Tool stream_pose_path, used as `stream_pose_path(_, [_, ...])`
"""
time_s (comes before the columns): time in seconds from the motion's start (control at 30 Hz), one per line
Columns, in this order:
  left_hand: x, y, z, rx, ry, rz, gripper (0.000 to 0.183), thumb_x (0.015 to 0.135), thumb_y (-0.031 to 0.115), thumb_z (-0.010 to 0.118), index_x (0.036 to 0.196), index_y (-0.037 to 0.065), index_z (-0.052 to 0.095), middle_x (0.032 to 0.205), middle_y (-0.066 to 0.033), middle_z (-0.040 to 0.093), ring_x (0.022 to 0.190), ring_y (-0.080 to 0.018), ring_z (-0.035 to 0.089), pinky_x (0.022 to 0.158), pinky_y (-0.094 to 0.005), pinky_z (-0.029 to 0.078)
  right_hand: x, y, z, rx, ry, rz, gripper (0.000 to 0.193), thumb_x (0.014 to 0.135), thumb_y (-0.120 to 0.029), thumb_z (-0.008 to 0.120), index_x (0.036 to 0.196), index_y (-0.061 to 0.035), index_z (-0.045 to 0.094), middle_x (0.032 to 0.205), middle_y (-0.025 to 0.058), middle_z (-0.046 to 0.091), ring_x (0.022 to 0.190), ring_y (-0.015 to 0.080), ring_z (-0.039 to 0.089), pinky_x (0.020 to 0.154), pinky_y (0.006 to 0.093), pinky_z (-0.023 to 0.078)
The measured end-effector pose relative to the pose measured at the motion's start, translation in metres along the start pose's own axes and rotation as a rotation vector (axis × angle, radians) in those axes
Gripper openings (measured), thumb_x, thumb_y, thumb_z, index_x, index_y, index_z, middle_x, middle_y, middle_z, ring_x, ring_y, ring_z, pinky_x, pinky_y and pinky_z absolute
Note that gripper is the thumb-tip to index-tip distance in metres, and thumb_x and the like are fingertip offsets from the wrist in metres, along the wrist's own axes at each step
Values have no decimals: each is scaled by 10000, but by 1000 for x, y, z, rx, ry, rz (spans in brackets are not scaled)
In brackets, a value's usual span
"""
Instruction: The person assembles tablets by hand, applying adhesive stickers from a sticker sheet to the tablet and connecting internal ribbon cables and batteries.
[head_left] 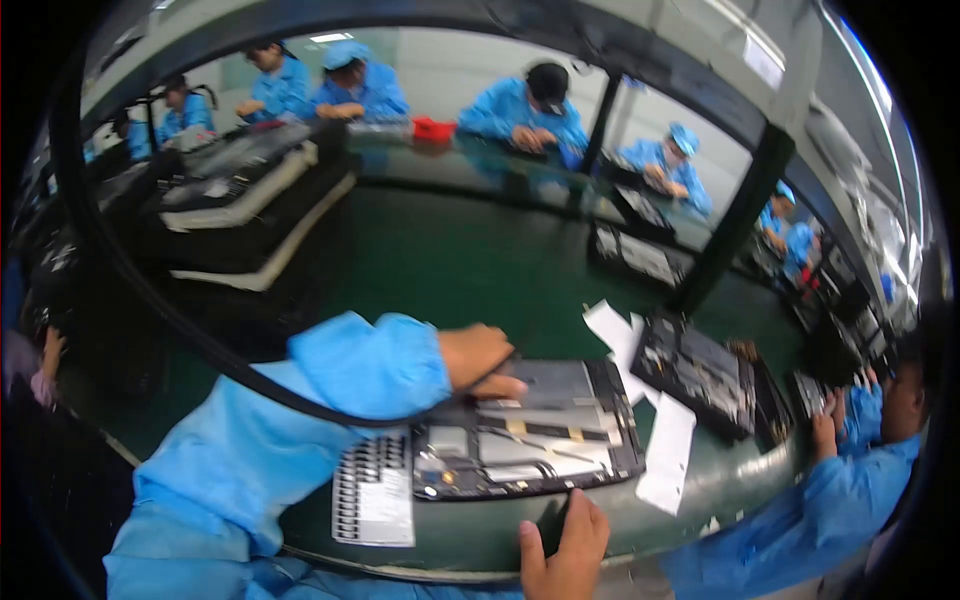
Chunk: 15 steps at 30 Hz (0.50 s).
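Observation:
An opened tablet (530, 430) lies in front of me, its batteries, flat cables and circuit boards bare. My left hand (478, 358) is at its far left corner, fingers bent and pressed together; whatever they grip, if anything, is hidden. At the tablet's near edge is my right hand (568, 550), thumb and forefinger apart and nothing between them. The forefinger's tip is close against the edge; contact is hard to tell. A white sheet of black labels (373, 492) sits partly beneath the tablet's left side.
Loose white papers (668, 455) lie to the right, beside a black tray of device parts (695, 372). Foam-edged trays (240, 190) are stacked at the far left. A black cord (190, 345) arcs across my left arm. A co-worker (850, 480) sits close on the right; several others work opposite.

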<state>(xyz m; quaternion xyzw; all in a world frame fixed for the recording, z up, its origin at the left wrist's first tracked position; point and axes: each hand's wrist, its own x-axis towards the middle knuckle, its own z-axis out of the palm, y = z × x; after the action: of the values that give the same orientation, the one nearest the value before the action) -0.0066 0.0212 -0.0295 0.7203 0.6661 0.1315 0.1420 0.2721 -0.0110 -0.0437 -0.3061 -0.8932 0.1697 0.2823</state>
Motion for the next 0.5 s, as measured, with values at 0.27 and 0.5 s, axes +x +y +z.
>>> stream_pose_path(0.27, [8,15,-14,-319,93,25,489,735,377,595,1015,-19,531,834,-160,596,787,-212,582,688,-318,449,44,-4,29,422,416,325,665,797,-251,514,1245,145,222,1305,303,233,1211,385,253,1013,369,163])
stream_pose_path(0.5, [-38,34,-151,-2,435,-197,526,690,452,565,922,-19,587,883,-204,595,817,-297,580,727,-353,447,142,-74,-13,1383,350,-95,607,837,-196,447,1313,46,160,1309,169,259,1160,240,336,968,321,260])
